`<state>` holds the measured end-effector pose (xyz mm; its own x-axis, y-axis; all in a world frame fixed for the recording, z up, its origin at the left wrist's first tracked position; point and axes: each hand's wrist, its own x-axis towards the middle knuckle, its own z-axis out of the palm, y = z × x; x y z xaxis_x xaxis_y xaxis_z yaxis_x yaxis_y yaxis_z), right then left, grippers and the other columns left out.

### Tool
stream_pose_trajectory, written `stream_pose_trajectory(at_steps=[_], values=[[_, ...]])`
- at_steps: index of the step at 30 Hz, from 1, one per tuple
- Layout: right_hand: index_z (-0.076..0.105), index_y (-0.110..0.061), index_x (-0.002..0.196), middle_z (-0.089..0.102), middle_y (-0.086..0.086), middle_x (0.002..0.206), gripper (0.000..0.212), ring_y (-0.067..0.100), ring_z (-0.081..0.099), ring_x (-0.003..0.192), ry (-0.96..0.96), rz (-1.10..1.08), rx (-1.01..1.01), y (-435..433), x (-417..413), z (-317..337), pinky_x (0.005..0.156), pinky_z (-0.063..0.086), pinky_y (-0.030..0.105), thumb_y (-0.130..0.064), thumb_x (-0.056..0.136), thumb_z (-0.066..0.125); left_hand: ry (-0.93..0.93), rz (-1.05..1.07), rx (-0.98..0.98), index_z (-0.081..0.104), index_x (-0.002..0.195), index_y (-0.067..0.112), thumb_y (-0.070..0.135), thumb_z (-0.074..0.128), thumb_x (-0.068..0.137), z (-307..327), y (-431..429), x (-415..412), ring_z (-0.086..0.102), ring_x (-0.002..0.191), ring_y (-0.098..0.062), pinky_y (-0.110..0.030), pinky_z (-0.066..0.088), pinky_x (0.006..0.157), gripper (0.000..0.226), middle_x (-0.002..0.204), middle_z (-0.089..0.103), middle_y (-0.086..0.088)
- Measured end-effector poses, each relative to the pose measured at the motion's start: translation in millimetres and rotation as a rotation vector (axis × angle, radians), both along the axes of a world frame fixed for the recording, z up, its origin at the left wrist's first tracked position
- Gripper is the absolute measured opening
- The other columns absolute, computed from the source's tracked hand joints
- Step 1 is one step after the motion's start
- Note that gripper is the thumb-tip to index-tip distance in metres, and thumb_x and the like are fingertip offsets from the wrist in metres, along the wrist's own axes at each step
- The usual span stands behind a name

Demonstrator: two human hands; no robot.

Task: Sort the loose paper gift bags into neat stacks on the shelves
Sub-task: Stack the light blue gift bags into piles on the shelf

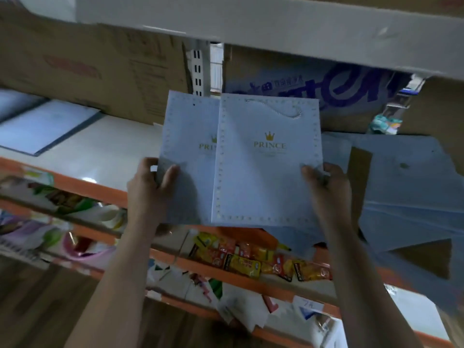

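Two flat pale-blue paper gift bags with dotted borders, a gold crown and the word PRINCE are held up in the middle of the scene, above the near edge of the white shelf board with an orange front rail (82, 162). The front gift bag (268, 177) overlaps the right part of the rear gift bag (190, 156), which juts out to the left. The left hand (153, 189) grips the rear bag's lower left edge, thumb pressed on its face and fingers curled round behind. The right hand (326, 189) pinches the front bag's right edge low down, thumb on the face and the other fingers hidden behind the paper. To the right, a loose spread of similar blue paper bags (406, 182) lies on the shelf, partly hanging over the near edge. At the far left of the same shelf lies another flat pile of pale blue bags (45, 129). Behind stand a brown cardboard box (100, 71) and a cardboard box with blue printing (313, 94). On the lower shelf, near the forearms, sit yellow and red snack packets (251, 259).
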<state>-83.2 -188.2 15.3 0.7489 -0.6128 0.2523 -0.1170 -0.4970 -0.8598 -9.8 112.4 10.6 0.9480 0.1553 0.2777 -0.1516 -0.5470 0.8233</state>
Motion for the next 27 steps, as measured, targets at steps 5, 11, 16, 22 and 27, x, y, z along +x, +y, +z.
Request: stream_pose_trajectory(at_steps=[5, 11, 16, 22, 27], values=[[0.062, -0.012, 0.106, 0.064, 0.001, 0.087, 0.037, 0.019, 0.061, 0.078, -0.003, 0.036, 0.047, 89.6, 38.8, -16.5, 0.057, 0.041, 0.026, -0.044, 0.089, 0.062, -0.04, 0.06, 0.022, 0.051, 0.119, 0.009, 0.038, 0.059, 0.09, -3.3, 105.8, 14.5, 0.058, 0.081, -0.026, -0.029, 0.041, 0.064, 0.042, 0.094, 0.065, -0.011], [0.059, -0.013, 0.097, 0.062, -0.009, 0.076, 0.024, -0.001, 0.056, 0.066, -0.046, 0.053, 0.124, 200.5, 84.6, -25.6, 0.056, 0.043, 0.014, -0.032, 0.088, 0.068, -0.055, 0.073, 0.047, 0.053, 0.119, 0.007, 0.033, 0.06, 0.091, 3.8, 213.9, 47.9, 0.047, 0.063, -0.007, -0.003, 0.034, 0.051, 0.039, 0.083, 0.056, 0.001], [0.058, -0.014, 0.098, 0.067, -0.002, 0.086, 0.024, 0.007, 0.063, 0.074, -0.031, 0.072, 0.155, 260.9, 119.4, -32.6, 0.058, 0.047, 0.017, -0.034, 0.088, 0.068, -0.011, 0.085, 0.026, 0.051, 0.122, 0.009, 0.035, 0.06, 0.091, -6.1, 269.4, 86.0, 0.053, 0.081, -0.018, -0.027, 0.038, 0.066, 0.041, 0.093, 0.058, -0.002], [0.058, -0.016, 0.098, 0.066, -0.006, 0.085, 0.024, 0.012, 0.064, 0.079, -0.022, 0.07, 0.172, 305.1, 178.9, -46.0, 0.064, 0.049, 0.026, -0.034, 0.087, 0.068, 0.031, 0.093, 0.002, 0.052, 0.12, 0.014, 0.04, 0.062, 0.088, -25.2, 313.0, 147.5, 0.061, 0.085, -0.022, -0.03, 0.046, 0.069, 0.042, 0.098, 0.066, -0.007], [0.057, -0.011, 0.099, 0.067, 0.002, 0.087, 0.023, 0.021, 0.065, 0.078, 0.001, 0.1, 0.255, 346.1, 249.5, -49.2, 0.067, 0.052, 0.032, -0.028, 0.089, 0.067, 0.086, 0.141, 0.027, 0.055, 0.121, 0.013, 0.037, 0.063, 0.088, -19.5, 353.3, 210.3, 0.059, 0.085, -0.021, -0.029, 0.04, 0.068, 0.042, 0.102, 0.068, -0.011]])
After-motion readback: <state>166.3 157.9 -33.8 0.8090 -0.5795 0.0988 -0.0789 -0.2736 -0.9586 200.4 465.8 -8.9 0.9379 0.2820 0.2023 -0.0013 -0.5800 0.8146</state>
